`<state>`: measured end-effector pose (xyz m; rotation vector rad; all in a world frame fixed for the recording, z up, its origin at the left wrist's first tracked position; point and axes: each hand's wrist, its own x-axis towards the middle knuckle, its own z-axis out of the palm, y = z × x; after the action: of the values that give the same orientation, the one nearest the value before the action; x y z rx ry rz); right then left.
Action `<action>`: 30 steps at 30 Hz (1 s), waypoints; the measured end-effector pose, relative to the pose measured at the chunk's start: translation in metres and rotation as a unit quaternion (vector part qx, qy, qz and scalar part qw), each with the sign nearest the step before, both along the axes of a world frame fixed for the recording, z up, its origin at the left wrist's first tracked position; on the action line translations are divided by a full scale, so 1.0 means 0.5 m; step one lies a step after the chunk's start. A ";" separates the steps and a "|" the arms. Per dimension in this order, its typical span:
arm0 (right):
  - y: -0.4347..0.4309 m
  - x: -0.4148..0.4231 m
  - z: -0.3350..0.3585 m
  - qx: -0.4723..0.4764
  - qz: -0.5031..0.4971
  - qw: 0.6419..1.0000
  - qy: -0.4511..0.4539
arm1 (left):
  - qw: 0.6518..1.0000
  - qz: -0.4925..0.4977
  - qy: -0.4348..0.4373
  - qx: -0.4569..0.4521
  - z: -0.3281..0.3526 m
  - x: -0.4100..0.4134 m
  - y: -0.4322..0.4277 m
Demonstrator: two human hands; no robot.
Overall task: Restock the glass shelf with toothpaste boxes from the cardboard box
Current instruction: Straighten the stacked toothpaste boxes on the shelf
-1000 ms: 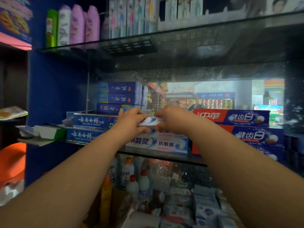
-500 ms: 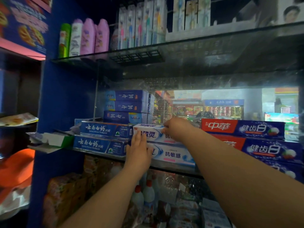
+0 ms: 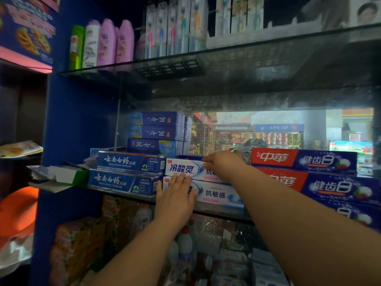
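In the head view, our left hand (image 3: 175, 195) lies flat with its fingers straight, pressing the front of the lower white toothpaste box (image 3: 218, 195) at the front edge of the glass shelf (image 3: 132, 196). Our right hand (image 3: 223, 165) curls over the upper white box (image 3: 182, 168) stacked on it. We judge that an uneven push could skew the stack against the blue boxes (image 3: 127, 162), or tip the upper box off the edge. The cardboard box is out of view.

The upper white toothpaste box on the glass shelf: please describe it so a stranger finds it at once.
Find the middle glass shelf, between the blue boxes at left and the red-and-blue boxes at right. There the top white box lies on a lower white box; only the top one is held by the right hand.
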<state>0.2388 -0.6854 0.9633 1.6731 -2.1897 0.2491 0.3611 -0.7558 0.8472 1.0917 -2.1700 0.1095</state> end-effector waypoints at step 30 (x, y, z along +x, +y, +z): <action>0.004 0.185 -0.168 -0.115 0.136 0.984 -0.018 | 0.981 0.070 0.133 0.122 -0.056 0.134 -0.044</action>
<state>0.3311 -0.6834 0.8793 1.8407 -1.8669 0.5856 0.4281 -0.7777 0.8191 1.3146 -1.9001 -0.2340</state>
